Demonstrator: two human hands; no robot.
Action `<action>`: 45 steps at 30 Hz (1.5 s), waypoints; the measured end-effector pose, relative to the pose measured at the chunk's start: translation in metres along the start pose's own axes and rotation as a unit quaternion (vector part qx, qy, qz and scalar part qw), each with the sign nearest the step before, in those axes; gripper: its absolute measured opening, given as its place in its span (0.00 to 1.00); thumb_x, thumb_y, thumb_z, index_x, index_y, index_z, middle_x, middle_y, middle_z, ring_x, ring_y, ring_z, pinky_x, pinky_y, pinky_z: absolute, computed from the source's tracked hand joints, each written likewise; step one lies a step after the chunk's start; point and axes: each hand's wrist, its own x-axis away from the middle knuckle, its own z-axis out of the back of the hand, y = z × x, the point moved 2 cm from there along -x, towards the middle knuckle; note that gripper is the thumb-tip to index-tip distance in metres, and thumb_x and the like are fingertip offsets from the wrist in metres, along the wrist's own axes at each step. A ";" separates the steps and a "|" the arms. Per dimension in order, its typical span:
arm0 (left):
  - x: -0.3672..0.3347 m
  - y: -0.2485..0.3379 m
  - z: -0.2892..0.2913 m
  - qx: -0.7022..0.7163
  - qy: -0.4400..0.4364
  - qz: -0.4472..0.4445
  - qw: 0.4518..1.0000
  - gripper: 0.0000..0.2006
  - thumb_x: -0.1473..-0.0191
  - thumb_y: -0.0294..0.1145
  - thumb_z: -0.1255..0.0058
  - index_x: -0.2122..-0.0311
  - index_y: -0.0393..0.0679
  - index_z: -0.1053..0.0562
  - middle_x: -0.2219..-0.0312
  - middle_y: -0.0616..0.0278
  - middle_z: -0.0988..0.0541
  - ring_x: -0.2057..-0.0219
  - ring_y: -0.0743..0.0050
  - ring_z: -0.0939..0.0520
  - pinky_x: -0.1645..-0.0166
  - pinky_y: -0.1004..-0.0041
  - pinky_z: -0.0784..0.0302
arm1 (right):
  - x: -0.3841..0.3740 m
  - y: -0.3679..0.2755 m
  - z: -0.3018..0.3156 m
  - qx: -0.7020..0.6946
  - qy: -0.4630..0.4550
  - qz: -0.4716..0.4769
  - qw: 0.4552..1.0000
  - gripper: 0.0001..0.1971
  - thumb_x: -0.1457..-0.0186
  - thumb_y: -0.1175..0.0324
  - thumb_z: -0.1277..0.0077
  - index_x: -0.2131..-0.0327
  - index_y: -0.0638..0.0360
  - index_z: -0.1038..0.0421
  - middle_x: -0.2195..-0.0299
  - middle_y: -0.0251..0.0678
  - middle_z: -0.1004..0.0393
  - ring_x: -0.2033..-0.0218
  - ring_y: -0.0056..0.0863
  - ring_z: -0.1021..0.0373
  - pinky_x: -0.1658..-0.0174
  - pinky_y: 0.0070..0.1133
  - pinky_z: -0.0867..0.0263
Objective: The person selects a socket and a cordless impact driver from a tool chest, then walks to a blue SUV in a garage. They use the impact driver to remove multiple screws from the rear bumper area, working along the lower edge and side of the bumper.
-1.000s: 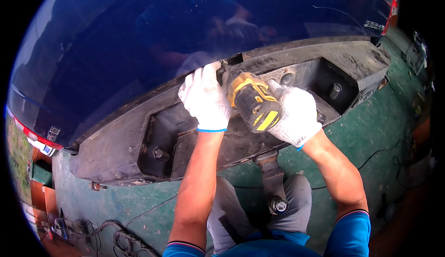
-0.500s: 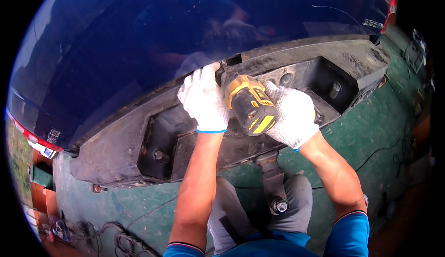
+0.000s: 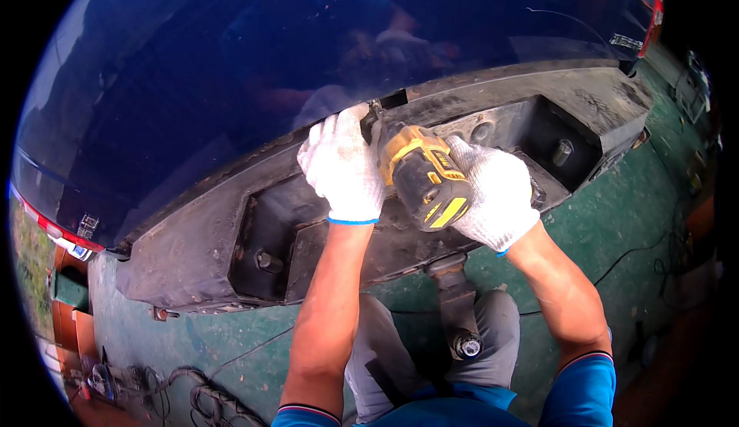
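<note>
plainly, yellow markings (image 3: pixel 446 212) on the power tool (image 3: pixel 419 175)

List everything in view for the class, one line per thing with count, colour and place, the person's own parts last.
Vehicle body: one, dark blue, across the top
Bumper: one, dirty grey-black, below the body
Power tool: one, yellow and black, at the bumper's middle
Metal posts: two, grey, one in each bumper recess
Tow arm: one, dark, under the bumper
Tail lights: two, red, at the body's sides
Floor: one, green, beneath
Cables: several, dark, lower left and right
Bin: one, green, far left
Left hand: one, white-gloved, beside the tool
Right hand: one, white-gloved, holding the tool
Sleeves: two, blue, lower edge
Legs: two, grey-trousered, bottom centre
</note>
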 end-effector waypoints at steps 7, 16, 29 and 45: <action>-0.001 -0.003 0.000 0.031 -0.003 -0.005 1.000 0.15 0.59 0.30 0.32 0.62 0.51 0.18 0.66 0.66 0.15 0.61 0.61 0.17 0.55 0.60 0.24 | -0.004 -0.003 0.007 -0.013 -0.012 0.003 1.000 0.26 0.58 0.54 0.32 0.58 0.61 0.22 0.74 0.49 0.21 0.72 0.48 0.22 0.68 0.32 0.27; -0.002 -0.003 0.000 0.051 0.014 -0.024 0.998 0.15 0.60 0.29 0.31 0.62 0.50 0.19 0.67 0.65 0.15 0.62 0.61 0.16 0.57 0.61 0.24 | -0.003 0.003 0.002 -0.002 0.009 0.037 0.999 0.30 0.60 0.54 0.31 0.56 0.64 0.23 0.74 0.49 0.21 0.72 0.48 0.22 0.69 0.32 0.27; -0.003 0.000 0.002 0.040 -0.009 -0.008 0.999 0.15 0.61 0.29 0.31 0.63 0.50 0.19 0.66 0.65 0.15 0.60 0.60 0.16 0.55 0.60 0.24 | -0.002 0.014 -0.004 -0.040 -0.007 0.011 0.999 0.35 0.56 0.47 0.32 0.49 0.63 0.23 0.74 0.46 0.19 0.73 0.44 0.21 0.69 0.32 0.25; -0.006 -0.002 0.001 0.056 0.007 -0.019 0.998 0.13 0.59 0.30 0.32 0.64 0.49 0.19 0.71 0.61 0.17 0.65 0.58 0.17 0.55 0.59 0.24 | -0.010 0.014 0.010 -0.123 -0.099 -0.013 0.987 0.26 0.54 0.69 0.29 0.50 0.64 0.22 0.63 0.39 0.15 0.63 0.26 0.17 0.59 0.21 0.22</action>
